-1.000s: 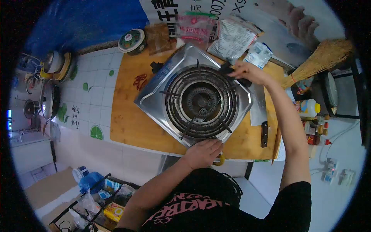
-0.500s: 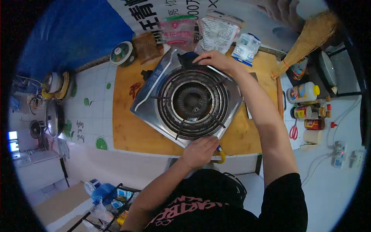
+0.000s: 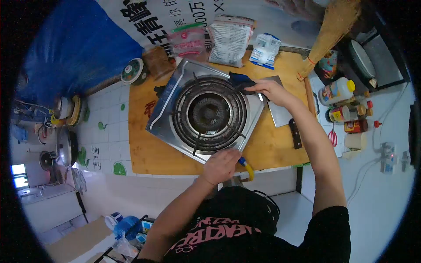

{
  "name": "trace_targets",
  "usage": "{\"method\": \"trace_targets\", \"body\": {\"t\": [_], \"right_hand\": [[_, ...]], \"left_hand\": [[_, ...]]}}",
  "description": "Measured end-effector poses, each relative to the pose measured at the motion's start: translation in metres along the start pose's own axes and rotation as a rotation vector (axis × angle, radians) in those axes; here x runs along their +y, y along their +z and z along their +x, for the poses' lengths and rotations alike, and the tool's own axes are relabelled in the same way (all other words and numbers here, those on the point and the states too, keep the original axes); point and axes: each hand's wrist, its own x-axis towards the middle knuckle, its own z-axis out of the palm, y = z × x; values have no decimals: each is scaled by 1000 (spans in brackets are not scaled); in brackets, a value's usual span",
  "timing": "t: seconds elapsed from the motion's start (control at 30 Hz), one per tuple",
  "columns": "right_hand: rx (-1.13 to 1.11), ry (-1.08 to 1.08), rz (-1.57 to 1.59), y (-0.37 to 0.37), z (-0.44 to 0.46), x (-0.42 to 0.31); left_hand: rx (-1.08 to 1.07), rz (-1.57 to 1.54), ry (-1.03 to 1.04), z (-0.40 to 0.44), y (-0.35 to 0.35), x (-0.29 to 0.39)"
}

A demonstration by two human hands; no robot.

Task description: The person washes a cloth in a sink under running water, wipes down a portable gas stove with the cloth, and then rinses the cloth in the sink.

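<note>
Gas stove [image 3: 208,111], right hand [image 3: 272,92] pinching a dark cloth [image 3: 240,81] on its far-right edge, left hand [image 3: 222,165] touching its near edge, grip unclear, cleaver [image 3: 279,115] right of the stove

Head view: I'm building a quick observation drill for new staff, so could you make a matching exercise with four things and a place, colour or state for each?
Things:
1. Left hand
2. Dark cloth
3. Cleaver
4. Broom

Descriptions:
A. Straw-coloured
B. Lying flat on the wooden board
C. At the near edge of the stove
D. Held in the right hand

Right pairs: 1-C, 2-D, 3-B, 4-A
</note>
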Motion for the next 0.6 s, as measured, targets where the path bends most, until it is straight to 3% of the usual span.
{"method": "trace_targets", "body": {"t": [0.1,0.23,0.3,0.6], "right_hand": [[62,117,-193,-1,-32,-17],[85,181,-226,2,-62,-12],[498,80,-216,16,-63,-22],[483,141,-343,96,-78,-78]], "left_hand": [[-13,-39,9,-4,3,-3],[-31,23,9,-1,0,-1],[-16,0,0,0,-3,4],[39,-37,24,5,-1,2]]}}
